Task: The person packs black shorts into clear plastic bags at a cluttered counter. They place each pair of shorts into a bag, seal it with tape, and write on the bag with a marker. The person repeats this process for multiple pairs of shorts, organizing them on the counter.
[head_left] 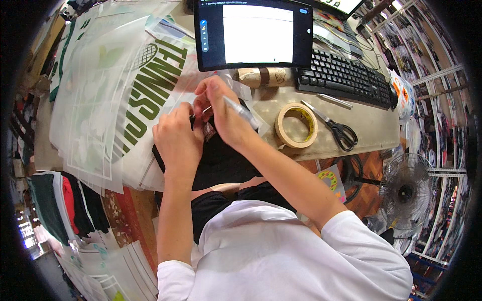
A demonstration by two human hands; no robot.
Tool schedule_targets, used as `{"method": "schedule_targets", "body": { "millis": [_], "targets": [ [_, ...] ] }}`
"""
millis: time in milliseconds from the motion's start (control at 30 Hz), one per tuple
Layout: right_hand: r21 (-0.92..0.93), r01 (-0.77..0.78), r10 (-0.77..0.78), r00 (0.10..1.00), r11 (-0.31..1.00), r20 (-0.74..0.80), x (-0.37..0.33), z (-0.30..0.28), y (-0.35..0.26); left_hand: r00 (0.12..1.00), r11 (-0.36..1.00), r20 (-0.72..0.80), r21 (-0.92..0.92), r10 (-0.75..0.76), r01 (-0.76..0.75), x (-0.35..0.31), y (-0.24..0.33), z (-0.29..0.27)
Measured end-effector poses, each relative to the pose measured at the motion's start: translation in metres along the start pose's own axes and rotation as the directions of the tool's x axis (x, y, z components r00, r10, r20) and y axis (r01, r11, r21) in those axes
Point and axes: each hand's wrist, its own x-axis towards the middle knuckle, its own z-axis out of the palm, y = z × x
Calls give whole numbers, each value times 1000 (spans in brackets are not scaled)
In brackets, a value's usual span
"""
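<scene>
A black garment lies folded at the table's near edge, partly over my lap. My left hand presses down on its left part, fingers curled at a small label-like patch. My right hand grips a slim silver pen-shaped tool whose tip points at that same spot between the two hands. What lies under the fingers is hidden.
Clear film sheets with green print cover the table's left. A masking tape roll, black-handled scissors, a keyboard and a monitor lie ahead and right. Folded clothes sit lower left, a floor fan lower right.
</scene>
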Motion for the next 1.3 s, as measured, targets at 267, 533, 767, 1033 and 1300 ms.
{"method": "schedule_targets", "body": {
  "millis": [267, 533, 767, 1033, 1300],
  "targets": [
    [-323, -18, 21, 1000, 946, 6, 15, -13, 20, 995, 994, 1, -48, -99, 99, 1, -12, 0],
    [-622, 58, -105, 994, 781, -39, 13, -12, 21, 993, 993, -31, -43, -110, 108, -2, -13, 3],
    [-752, 58, -120, 992, 657, -28, 11, -11, 24, 991, 993, -52, 2, -122, 122, -2, -10, 5],
    [-751, 68, -69, 997, 656, 31, 11, -8, 20, 991, 992, -41, 4, -127, 127, -2, -11, 6],
    [-781, 95, -85, 995, 617, 54, 11, -9, 18, 991, 992, -31, 12, -128, 128, -2, -10, 6]
  ]
}}
